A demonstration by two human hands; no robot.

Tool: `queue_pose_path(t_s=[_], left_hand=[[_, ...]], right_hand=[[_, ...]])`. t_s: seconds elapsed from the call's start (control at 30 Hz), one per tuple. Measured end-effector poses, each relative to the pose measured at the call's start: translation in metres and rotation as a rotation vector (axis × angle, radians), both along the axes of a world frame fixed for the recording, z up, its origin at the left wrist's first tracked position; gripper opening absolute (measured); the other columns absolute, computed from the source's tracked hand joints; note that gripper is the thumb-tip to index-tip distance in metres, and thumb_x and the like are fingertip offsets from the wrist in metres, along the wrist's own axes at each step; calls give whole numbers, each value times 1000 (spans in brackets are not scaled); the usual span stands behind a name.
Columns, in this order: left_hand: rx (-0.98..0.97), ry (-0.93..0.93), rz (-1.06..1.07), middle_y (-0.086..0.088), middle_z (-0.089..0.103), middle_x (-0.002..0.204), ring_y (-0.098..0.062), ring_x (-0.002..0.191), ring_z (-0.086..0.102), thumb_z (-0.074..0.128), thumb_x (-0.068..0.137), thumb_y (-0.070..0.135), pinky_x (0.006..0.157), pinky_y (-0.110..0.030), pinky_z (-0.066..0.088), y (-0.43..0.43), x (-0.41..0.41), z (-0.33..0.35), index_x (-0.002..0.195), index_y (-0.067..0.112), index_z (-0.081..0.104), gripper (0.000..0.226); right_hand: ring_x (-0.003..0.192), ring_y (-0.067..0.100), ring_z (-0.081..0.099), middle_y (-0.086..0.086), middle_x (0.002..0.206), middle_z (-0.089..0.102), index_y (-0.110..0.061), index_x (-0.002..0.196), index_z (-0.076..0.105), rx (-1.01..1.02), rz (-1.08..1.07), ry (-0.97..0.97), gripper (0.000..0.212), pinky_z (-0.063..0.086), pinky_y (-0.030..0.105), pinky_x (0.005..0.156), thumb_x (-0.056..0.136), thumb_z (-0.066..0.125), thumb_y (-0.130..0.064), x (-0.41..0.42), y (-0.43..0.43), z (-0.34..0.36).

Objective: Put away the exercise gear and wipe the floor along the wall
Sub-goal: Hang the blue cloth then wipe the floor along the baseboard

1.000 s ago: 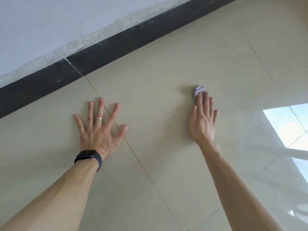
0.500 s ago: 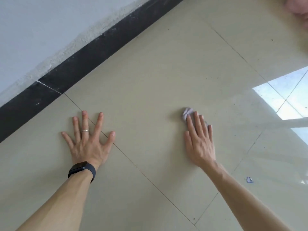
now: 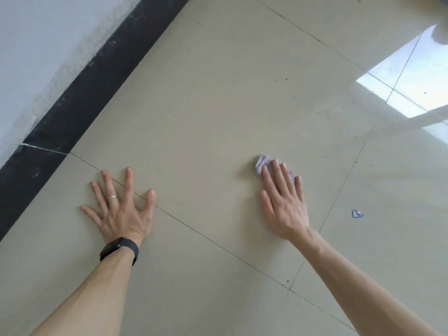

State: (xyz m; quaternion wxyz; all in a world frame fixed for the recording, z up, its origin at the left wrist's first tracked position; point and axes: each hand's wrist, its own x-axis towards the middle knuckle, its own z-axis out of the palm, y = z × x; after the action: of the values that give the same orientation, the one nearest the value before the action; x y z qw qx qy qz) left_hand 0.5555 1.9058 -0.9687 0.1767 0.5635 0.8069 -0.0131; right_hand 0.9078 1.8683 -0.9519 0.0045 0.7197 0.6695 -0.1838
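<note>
Within the last second the right hand [image 3: 283,202], fingers straight and pressing flat, had slid the lilac cloth [image 3: 261,163] away from the black skirting [image 3: 84,93] to right of centre, while the left hand [image 3: 118,212] stayed splayed on the floor [image 3: 218,105] at lower left, so the wiping seemed well under way.

Single head-worn view, angled steeply down, close over the floor [image 3: 218,105]; both forearms enter from the near edge, wall [image 3: 36,44] running far left.

Cloth [image 3: 261,163] mostly hidden under right hand [image 3: 283,202] fingers; only a crumpled edge shows. Small blue object [image 3: 356,213] on floor [image 3: 218,117]: too small to identify.
</note>
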Motion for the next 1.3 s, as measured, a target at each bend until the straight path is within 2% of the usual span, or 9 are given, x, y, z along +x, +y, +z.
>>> queue_pose_path(t_s=[0.1, 0.3, 0.37, 0.6, 0.8, 1.0, 1.07, 1.2, 1.3], left_hand=[[14, -12, 11, 3, -10, 167, -23, 153, -11, 22, 85, 77, 116, -67, -5, -2, -1, 0, 153, 52, 2, 75], [25, 2, -5, 1, -8, 167, -25, 153, -10, 20, 86, 78, 115, -68, -5, -1, -3, -2, 153, 52, 3, 74], [31, -1, -5, 1, -8, 167, -26, 153, -10, 20, 86, 78, 115, -68, -6, -1, -1, -1, 154, 52, 3, 74], [52, -3, -2, -1, -6, 167, -27, 153, -8, 23, 87, 76, 115, -69, -4, -2, -2, 0, 154, 50, 6, 74], [28, 15, 12, 1, -11, 167, -26, 153, -10, 21, 86, 77, 116, -67, -4, 1, -3, -1, 153, 52, 0, 74], [51, -3, 12, 3, -10, 167, -25, 154, -8, 22, 84, 77, 117, -67, -4, 0, -5, -2, 154, 51, 1, 77], [54, 3, 13, 5, -11, 167, -24, 154, -9, 23, 84, 77, 117, -67, -4, 1, -5, -4, 154, 51, 2, 77], [62, 27, 11, 7, -15, 166, -23, 153, -11, 26, 84, 75, 117, -67, -2, 1, -5, -6, 154, 51, 2, 77], [66, 42, 7, 6, -13, 166, -24, 154, -10, 28, 85, 74, 117, -68, 3, 2, -6, -6, 154, 50, 4, 77]], right_hand=[[154, 12, -1, -8, 168, 0, -32, 159, 13, -42, 248, 14, 56, 7, 47, 124, 106, 21, -45, 15, -34, 3], [153, 7, -11, -10, 167, -9, -34, 159, 1, -10, -498, 35, 56, 2, 49, 124, 106, 15, -42, 73, 42, -5], [154, 10, -6, -8, 168, -4, -33, 160, 4, 30, -536, 4, 58, 4, 50, 124, 105, 17, -44, 51, 22, -8], [154, 12, 2, -7, 168, 6, -33, 159, 18, 2, 265, 13, 55, 13, 49, 123, 105, 23, -46, 5, -47, -2], [153, 11, -12, -6, 168, -9, -32, 159, 1, 22, -376, 18, 59, 3, 52, 124, 104, 16, -46, -17, 50, -9], [154, 11, 2, -8, 168, 7, -31, 159, 19, 40, 791, 160, 53, 9, 46, 125, 107, 27, -39, -94, 12, -2], [154, 10, 3, -8, 168, 7, -32, 159, 16, 82, 661, 75, 54, 14, 48, 123, 107, 27, -39, -83, 63, -9], [154, 12, -5, -5, 168, -3, -29, 160, 4, 51, -126, 40, 58, 7, 53, 123, 106, 21, -41, -92, 158, -12], [154, 12, -5, -4, 168, -2, -26, 160, 8, 76, 139, 50, 59, 5, 52, 123, 105, 18, -41, -142, 134, -10]])
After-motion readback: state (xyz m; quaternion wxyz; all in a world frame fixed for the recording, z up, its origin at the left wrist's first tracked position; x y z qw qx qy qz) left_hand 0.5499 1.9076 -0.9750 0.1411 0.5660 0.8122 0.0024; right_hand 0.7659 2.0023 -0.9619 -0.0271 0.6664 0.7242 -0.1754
